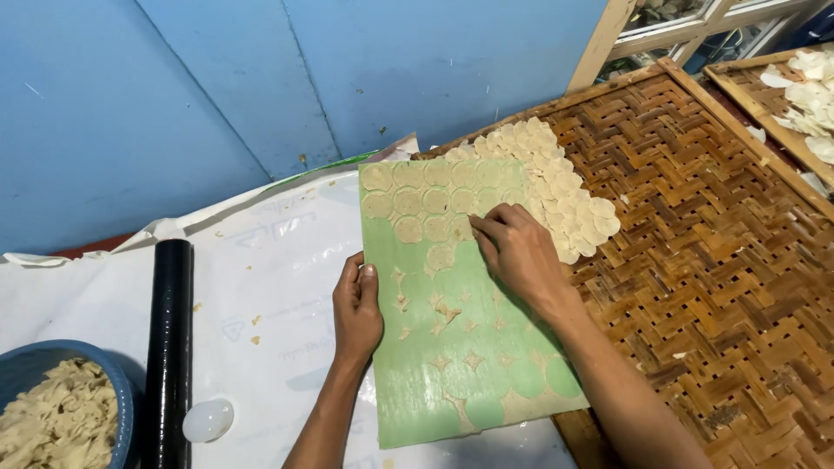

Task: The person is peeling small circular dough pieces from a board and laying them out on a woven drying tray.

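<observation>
A green sheet (486, 347) lies across the edge of a woven bamboo tray (712, 260). Several thin round dough discs (407, 202) still stick to its upper part, and small star-shaped scraps dot its middle. My left hand (357, 308) grips the sheet's left edge, thumb on top. My right hand (516, 247) rests flat on the sheet, fingertips touching a disc near the upper right. A patch of overlapping pale discs (556, 187) lies on the tray just beyond that hand.
A black rolling pin (168, 347) lies on the white plastic cover (261, 260) to the left, beside a blue bowl (122, 391) of dough scraps and a small white round object (208, 420). A second tray with pale pieces (804, 91) sits at far right. A blue wall stands behind.
</observation>
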